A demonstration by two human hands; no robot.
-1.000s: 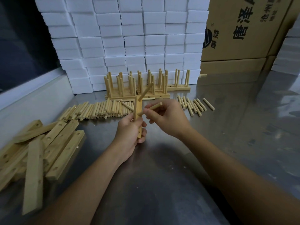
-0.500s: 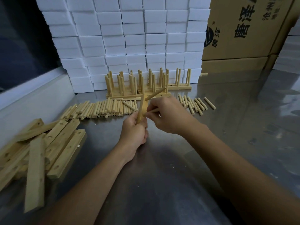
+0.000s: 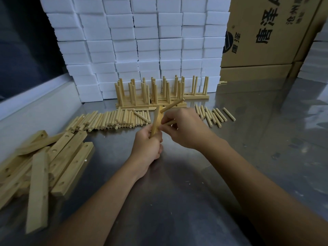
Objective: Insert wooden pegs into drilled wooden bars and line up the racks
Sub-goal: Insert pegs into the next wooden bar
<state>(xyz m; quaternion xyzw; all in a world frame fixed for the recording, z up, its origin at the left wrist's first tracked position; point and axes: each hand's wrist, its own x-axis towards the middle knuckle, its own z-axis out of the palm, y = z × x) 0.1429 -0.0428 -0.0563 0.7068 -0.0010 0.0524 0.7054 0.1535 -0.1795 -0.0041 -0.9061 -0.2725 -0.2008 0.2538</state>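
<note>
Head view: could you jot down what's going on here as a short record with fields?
Left hand: left hand grips a drilled bar held upright
Right hand: right hand pinches a peg against the bar
Already fitted: upper peg sticking out of the bar
Finished racks: racks lined up at the back
Loose pegs: peg row on the metal table
Spare bars: bar pile at left

both hands (image 3: 166, 134) meet mid-frame, fingers curled, the right hand (image 3: 184, 129) seemingly pinching.
</note>
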